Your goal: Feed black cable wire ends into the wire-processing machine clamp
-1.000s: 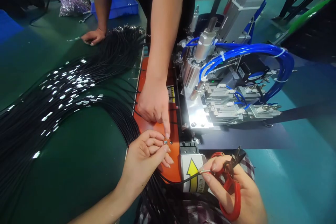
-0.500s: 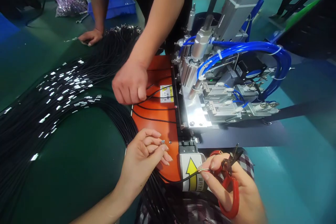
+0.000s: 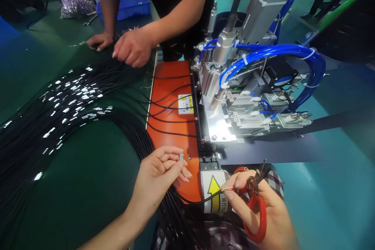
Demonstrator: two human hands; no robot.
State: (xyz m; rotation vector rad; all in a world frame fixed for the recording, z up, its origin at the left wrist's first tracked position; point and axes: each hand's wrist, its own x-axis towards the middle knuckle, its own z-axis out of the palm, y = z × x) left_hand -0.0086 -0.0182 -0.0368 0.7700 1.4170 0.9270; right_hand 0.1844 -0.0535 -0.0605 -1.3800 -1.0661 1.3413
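Note:
My left hand [image 3: 161,172] pinches a small metal connector [image 3: 181,157] between thumb and fingertips, above the orange plate [image 3: 166,142]. Lower right, my right hand [image 3: 258,203] is closed on the end of a black cable [image 3: 202,201] with thin stripped wires showing at its tip. Red-handled cutters [image 3: 260,218] also sit in that hand, their dark jaws pointing up and slightly apart. The wire end lies right of the connector, with a gap between them. Beneath the hands, a yellow arrow label [image 3: 215,189] marks the end of the machine's track.
A machine with metal cylinders [image 3: 215,78] and blue air hoses [image 3: 281,51] stands at the right. Bundled black cables [image 3: 123,125] with white tags cover the left of the table. Across from me, a co-worker's hand [image 3: 133,47] is over the cables; a blue bin [image 3: 125,7] lies behind.
The co-worker's nearer hand has moved back and left, away from the orange plate to the cable bundle. The connector in my left fingers shows more upright; my right hand is almost still.

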